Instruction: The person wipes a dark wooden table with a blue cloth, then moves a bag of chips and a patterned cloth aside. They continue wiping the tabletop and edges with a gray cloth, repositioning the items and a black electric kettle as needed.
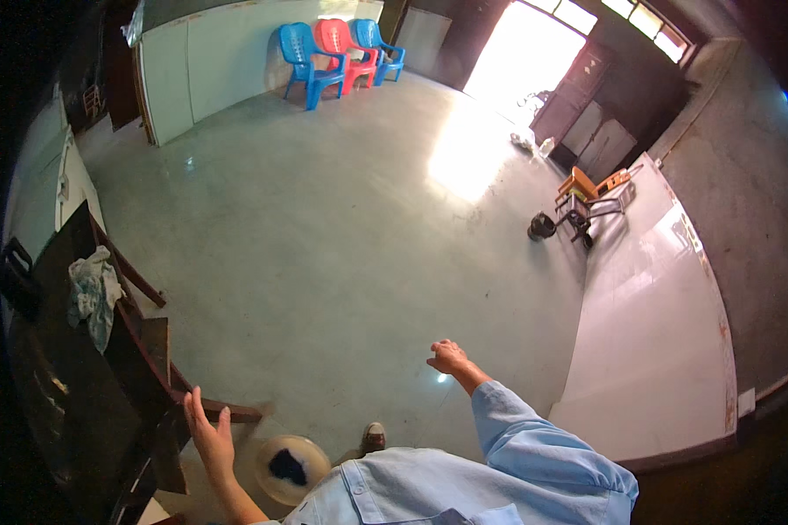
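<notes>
My left hand [211,436] is raised beside the edge of a dark wooden table [98,380], thumb and fingers apart, holding nothing. It overlaps the table's edge in the picture, and I cannot tell whether it touches. A crumpled whitish cloth [95,292] hangs over that edge farther along. Below my left hand, a round pale basin [266,469] stands on the floor with something dark blue inside. My right hand [448,357] reaches out over the bare floor, loosely curled with the thumb apart and nothing visible in it. One shoe [373,436] shows beneath me.
Blue [299,49] and red [335,39] plastic chairs line the far wall. A bright doorway [525,56] opens at the back. By the right wall are a black bucket [541,226], a dark stool [572,211] and an orange wooden chair [578,184]. A table leg [236,412] juts outward.
</notes>
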`<action>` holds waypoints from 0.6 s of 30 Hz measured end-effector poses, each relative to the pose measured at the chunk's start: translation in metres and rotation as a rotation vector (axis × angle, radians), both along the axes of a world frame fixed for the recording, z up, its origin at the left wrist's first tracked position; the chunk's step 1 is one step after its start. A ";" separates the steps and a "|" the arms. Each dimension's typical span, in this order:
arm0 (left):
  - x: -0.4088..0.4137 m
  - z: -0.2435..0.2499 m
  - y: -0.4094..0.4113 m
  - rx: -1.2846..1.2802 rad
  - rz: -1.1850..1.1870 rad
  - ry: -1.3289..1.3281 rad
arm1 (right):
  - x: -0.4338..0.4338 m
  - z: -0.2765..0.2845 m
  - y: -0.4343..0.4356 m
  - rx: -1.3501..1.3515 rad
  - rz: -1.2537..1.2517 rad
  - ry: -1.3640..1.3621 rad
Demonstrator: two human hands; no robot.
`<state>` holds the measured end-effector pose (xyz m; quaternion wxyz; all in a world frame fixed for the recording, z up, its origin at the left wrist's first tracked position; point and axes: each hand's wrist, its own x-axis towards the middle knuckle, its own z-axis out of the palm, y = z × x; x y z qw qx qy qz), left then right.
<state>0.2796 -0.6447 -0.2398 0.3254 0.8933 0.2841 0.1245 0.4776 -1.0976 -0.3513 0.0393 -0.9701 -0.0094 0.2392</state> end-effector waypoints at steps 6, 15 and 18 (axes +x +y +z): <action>0.026 0.009 0.023 0.147 0.081 -0.140 | 0.073 0.004 0.017 0.058 0.152 0.035; 0.048 0.041 0.143 0.229 0.340 -0.021 | 0.137 0.012 0.211 0.223 0.797 0.114; 0.087 0.027 0.214 0.270 0.495 0.046 | 0.179 0.020 0.258 0.294 0.893 0.084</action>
